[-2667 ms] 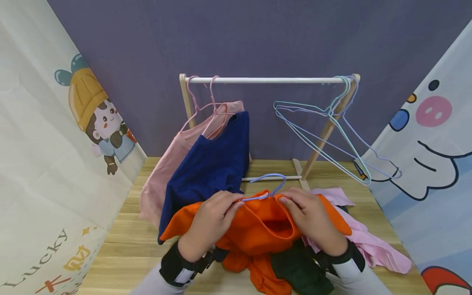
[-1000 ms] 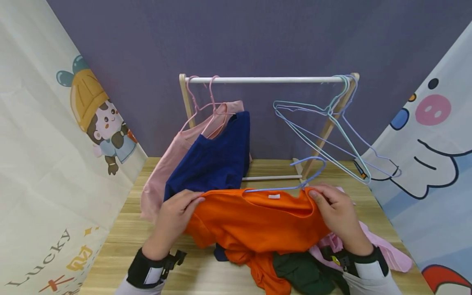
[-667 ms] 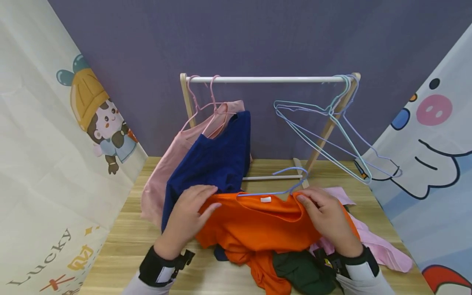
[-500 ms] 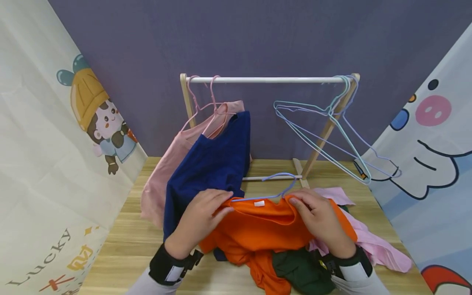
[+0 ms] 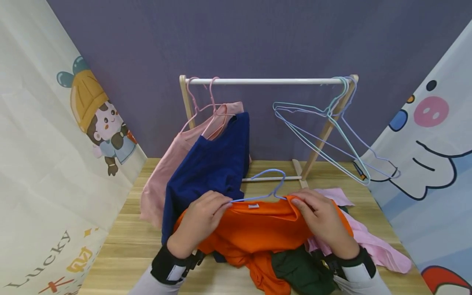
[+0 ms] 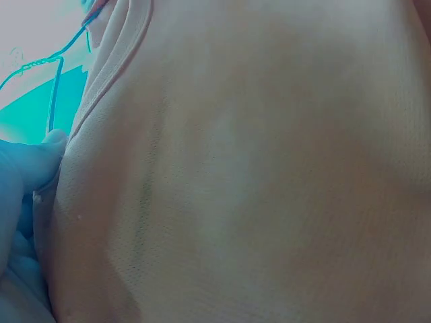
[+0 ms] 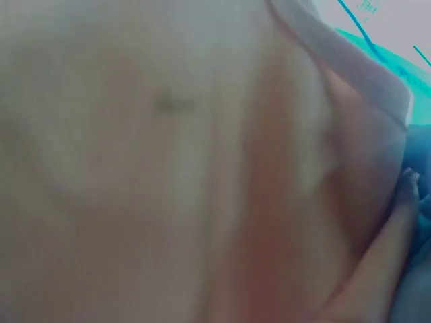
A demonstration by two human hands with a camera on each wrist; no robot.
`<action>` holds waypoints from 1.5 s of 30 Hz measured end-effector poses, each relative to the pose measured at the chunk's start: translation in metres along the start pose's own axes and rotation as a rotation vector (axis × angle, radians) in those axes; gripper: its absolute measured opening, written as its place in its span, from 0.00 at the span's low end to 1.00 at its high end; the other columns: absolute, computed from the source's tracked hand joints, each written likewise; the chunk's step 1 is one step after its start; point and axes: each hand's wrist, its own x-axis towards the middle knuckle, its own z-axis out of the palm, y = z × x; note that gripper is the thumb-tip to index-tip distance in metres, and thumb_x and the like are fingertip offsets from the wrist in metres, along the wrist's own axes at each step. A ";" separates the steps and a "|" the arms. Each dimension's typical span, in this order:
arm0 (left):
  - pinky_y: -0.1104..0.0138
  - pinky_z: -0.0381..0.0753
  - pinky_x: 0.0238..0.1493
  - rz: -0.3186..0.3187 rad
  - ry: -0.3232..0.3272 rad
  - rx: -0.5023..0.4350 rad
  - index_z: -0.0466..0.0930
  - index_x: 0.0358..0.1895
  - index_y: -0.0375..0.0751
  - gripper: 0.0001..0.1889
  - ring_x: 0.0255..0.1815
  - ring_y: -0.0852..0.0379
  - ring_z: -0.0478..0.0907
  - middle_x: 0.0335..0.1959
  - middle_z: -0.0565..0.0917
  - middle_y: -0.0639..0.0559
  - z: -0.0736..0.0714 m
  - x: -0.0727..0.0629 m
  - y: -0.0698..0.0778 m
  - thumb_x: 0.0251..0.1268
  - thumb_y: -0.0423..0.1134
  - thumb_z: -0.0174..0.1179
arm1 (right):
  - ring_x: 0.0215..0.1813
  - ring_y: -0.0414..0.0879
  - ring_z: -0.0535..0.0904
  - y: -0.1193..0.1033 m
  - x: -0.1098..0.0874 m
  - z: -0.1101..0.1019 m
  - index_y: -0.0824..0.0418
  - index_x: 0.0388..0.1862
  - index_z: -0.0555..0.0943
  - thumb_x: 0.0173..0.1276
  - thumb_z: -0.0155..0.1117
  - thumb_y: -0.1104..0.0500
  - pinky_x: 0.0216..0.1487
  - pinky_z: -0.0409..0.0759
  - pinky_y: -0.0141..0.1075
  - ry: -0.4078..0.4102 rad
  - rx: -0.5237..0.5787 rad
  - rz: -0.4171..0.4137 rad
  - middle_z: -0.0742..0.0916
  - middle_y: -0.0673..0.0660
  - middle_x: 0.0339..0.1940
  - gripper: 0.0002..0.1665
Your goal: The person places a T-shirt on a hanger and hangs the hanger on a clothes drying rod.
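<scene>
One rack (image 5: 258, 81) is bearing pink shirt (image 5: 158, 184) and blue shirt (image 5: 212, 164) at its left end; I'm counting these as done. Orange shirt (image 5: 254, 229) is being held in front of rack, half-done by my reckoning. Pink cloth (image 5: 372, 241) and dark green cloth (image 5: 300, 268) are lying in front of rack, probably left to do. Spare hangers (image 5: 328, 113) are hanging at rack's right end; blue hanger (image 5: 273, 193) is poking from orange shirt's neckline, seating unclear to me. Left hand (image 5: 203, 217) and Right hand (image 5: 321, 213) are pinching orange shirt beside neckline, thumbs against fingers.
</scene>
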 end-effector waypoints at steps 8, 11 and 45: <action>0.64 0.86 0.49 -0.040 0.042 -0.012 0.88 0.46 0.42 0.07 0.41 0.57 0.83 0.39 0.89 0.55 -0.015 0.000 -0.005 0.66 0.33 0.70 | 0.53 0.32 0.82 0.017 -0.008 -0.021 0.58 0.53 0.88 0.59 0.76 0.71 0.58 0.72 0.12 0.003 -0.063 0.067 0.91 0.55 0.48 0.22; 0.63 0.86 0.49 -0.064 0.048 -0.011 0.88 0.46 0.42 0.08 0.41 0.57 0.83 0.40 0.89 0.54 -0.021 0.000 -0.008 0.66 0.33 0.70 | 0.54 0.25 0.77 0.025 -0.013 -0.032 0.60 0.56 0.87 0.61 0.76 0.69 0.56 0.70 0.10 -0.014 -0.106 0.122 0.90 0.58 0.51 0.23; 0.68 0.84 0.49 -0.067 0.135 -0.017 0.89 0.45 0.39 0.09 0.39 0.55 0.84 0.38 0.89 0.51 -0.041 0.005 -0.011 0.61 0.30 0.72 | 0.47 0.10 0.68 0.054 -0.032 -0.061 0.69 0.48 0.87 0.69 0.69 0.70 0.52 0.66 0.08 0.259 -0.222 0.266 0.90 0.55 0.40 0.09</action>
